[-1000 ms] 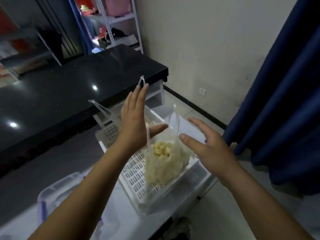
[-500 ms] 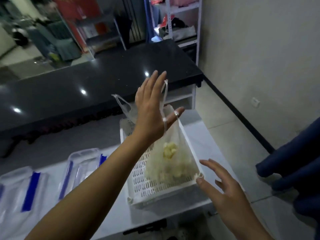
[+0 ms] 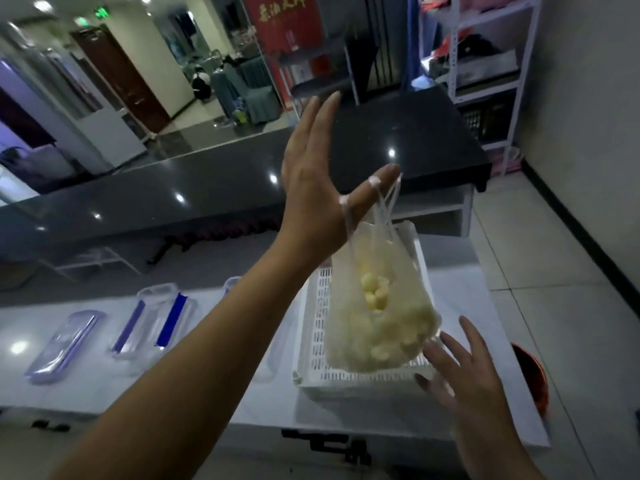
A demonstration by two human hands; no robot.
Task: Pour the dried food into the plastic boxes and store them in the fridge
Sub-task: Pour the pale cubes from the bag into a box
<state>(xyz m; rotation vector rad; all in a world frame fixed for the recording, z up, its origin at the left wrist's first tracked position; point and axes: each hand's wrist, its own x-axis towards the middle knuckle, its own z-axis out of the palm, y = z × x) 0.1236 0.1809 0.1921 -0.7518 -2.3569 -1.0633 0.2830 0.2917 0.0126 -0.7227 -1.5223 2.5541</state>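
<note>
Now | left hand (image 3: pixel 313 199) fingers straight, bag (image 3: pixel 377 320) handles looped on thumb | right hand (image 3: pixel 464 379) open beside basket (image 3: pixel 420 258)

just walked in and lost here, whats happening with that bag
A person is lifting a clear plastic bag of pale yellow dried food out of a white slotted basket on the white table. The bag's handles hang looped over the thumb of the left hand, whose fingers are spread straight. The right hand is open just below the bag's bottom, ready to steady it. Clear plastic boxes with blue clips wait on the table to the left.
</note>
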